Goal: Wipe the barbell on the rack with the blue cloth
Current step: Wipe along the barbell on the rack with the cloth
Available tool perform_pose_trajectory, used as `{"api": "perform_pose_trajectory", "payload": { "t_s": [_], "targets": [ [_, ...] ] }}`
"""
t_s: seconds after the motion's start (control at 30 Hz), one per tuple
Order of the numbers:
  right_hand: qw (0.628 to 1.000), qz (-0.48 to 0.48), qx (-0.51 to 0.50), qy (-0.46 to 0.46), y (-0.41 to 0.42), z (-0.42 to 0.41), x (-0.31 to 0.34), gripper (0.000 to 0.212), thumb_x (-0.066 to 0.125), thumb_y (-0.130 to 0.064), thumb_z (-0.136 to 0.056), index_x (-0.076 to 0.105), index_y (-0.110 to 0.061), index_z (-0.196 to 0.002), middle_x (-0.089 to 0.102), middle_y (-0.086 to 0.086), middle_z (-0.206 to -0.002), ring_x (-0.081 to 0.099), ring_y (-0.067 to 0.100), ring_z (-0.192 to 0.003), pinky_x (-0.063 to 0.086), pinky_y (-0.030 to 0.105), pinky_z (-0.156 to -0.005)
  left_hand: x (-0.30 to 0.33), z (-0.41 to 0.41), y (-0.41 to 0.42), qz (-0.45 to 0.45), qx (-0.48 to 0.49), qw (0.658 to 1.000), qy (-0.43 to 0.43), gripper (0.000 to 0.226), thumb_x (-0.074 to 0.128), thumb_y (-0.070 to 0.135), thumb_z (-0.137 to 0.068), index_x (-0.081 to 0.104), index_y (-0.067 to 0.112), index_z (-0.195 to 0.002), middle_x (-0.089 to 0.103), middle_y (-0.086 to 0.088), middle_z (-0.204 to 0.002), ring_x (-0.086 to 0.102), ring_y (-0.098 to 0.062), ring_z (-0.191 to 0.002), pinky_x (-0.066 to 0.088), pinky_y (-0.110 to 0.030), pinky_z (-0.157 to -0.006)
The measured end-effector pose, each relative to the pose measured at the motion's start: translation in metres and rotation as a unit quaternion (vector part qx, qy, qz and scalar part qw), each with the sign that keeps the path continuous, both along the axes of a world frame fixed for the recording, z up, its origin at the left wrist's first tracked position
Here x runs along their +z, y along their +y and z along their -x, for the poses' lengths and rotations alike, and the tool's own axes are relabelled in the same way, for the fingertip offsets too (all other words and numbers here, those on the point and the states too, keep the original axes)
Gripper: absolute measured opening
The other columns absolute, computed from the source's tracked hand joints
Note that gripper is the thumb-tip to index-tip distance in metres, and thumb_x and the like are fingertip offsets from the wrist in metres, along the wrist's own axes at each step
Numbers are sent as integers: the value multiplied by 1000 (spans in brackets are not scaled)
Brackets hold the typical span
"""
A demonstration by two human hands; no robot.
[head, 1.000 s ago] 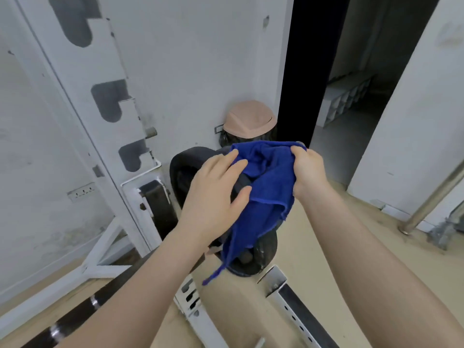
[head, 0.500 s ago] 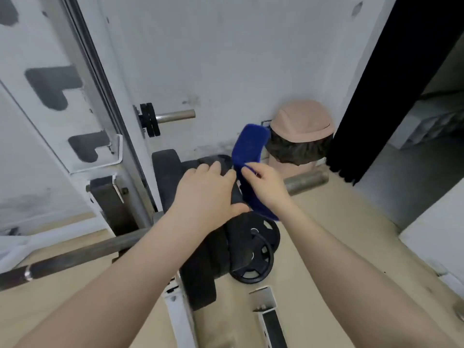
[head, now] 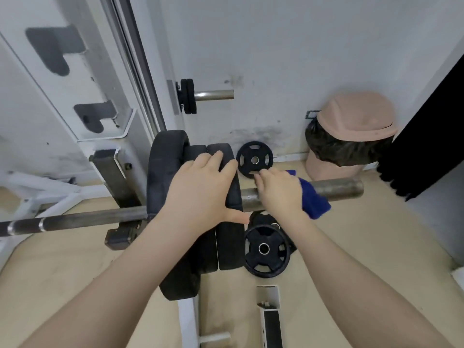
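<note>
Now the right hand (head: 278, 192) is pressing the blue cloth (head: 313, 199) onto the barbell sleeve (head: 339, 188), fingers clamped on it. Left hand (head: 200, 187) is lying flat, fingers apart, on the weight plates (head: 165, 172)

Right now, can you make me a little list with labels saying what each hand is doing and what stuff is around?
left hand: resting flat on the big black weight plates on the bar
right hand: grip pressing the blue cloth onto the barbell sleeve
barbell shaft: runs off to the left, on the white rack
small plates: below the sleeve, another by the wall
bin: pink lid, black bag, beside the wall
</note>
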State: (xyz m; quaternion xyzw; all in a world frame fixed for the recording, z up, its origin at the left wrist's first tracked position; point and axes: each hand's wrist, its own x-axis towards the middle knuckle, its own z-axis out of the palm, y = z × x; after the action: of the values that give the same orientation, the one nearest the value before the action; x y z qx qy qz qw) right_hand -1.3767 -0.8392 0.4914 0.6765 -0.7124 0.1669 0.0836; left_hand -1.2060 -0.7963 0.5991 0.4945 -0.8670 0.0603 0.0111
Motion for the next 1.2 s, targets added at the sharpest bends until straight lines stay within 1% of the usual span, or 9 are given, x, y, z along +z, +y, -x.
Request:
{"api": "perform_pose_trajectory", "payload": {
  "t_s": [0.17, 0.37, 0.57, 0.67, 0.77, 0.83, 1.0, 1.1, 1.2],
  "targets": [
    [985, 9, 169, -17, 7, -12, -8, 38, 34, -35, -88, 66, -15, -91, 63, 4, -81, 59, 28, -69, 39, 34, -58, 2, 4, -2, -10, 23, 1000, 4, 95, 56, 75, -62, 32, 23, -137, 28, -2, -149, 29, -22, -133, 32, -35, -102],
    [998, 32, -50, -36, -1, 33, -9, 30, 48, -32, -90, 58, -14, -69, 46, 0, -66, 56, 27, -66, 28, 31, -58, -2, 19, -2, 24, 65, 997, 17, 77, 51, 68, -73, 38, 17, -129, 41, -8, -137, 39, -27, -123, 37, -37, -96],
    [982, 1, 188, 6, -3, 28, -5, 29, 44, -37, -94, 67, -19, -90, 59, 1, -79, 58, 24, -73, 33, 30, -57, -4, 44, -5, 85, 129, 988, -9, 43, 49, 47, -85, 45, 11, -108, 54, -10, -114, 50, -28, -104, 40, -34, -79],
    [996, -41, 80, -19, -8, 81, -4, 34, 37, -43, -95, 63, -20, -88, 61, 2, -85, 59, 25, -81, 35, 31, -62, -9, 58, -4, 138, 142, 980, 24, 40, 65, 37, -75, 59, 8, -102, 64, -13, -107, 54, -34, -107, 42, -43, -91],
    [997, -13, -73, -17, -2, 126, -6, 37, 40, -40, -93, 65, -15, -82, 62, 7, -81, 59, 29, -79, 37, 34, -63, -31, 92, -1, 160, 70, 980, 100, 43, 81, 15, -56, 64, 8, -96, 68, -9, -84, 63, -31, -77, 50, -35, -63],
    [998, 20, -64, 8, 1, 122, -12, 35, 45, -37, -92, 66, -14, -75, 61, 7, -74, 58, 31, -70, 33, 33, -59, -44, 119, 1, 110, 36, 986, 116, 43, 83, 13, -50, 65, 11, -89, 66, -5, -75, 62, -27, -66, 47, -30, -54],
    [992, 36, 116, 38, 11, 137, -13, 36, 37, -39, -90, 67, -20, -83, 62, 1, -74, 58, 25, -67, 40, 33, -63, -83, 161, -11, -56, 76, 994, 57, 57, 63, 34, -82, 38, 12, -128, 49, -7, -125, 46, -26, -117, 37, -35, -94],
    [998, -47, -25, -28, 0, 183, -3, 30, 40, -38, -91, 63, -24, -78, 65, 2, -79, 61, 26, -79, 44, 36, -71, -95, 163, -18, -44, 78, 995, 45, 48, 55, 31, -89, 35, 17, -130, 49, -6, -125, 43, -27, -116, 34, -36, -96],
    [989, -86, -108, -55, -13, 183, -2, 29, 44, -34, -86, 60, -16, -70, 62, 4, -75, 60, 27, -76, 42, 32, -59, -94, 164, -23, -16, 71, 996, 44, 34, 51, 22, -91, 42, 18, -123, 53, -5, -118, 46, -26, -111, 34, -35, -91]
  ]
}}
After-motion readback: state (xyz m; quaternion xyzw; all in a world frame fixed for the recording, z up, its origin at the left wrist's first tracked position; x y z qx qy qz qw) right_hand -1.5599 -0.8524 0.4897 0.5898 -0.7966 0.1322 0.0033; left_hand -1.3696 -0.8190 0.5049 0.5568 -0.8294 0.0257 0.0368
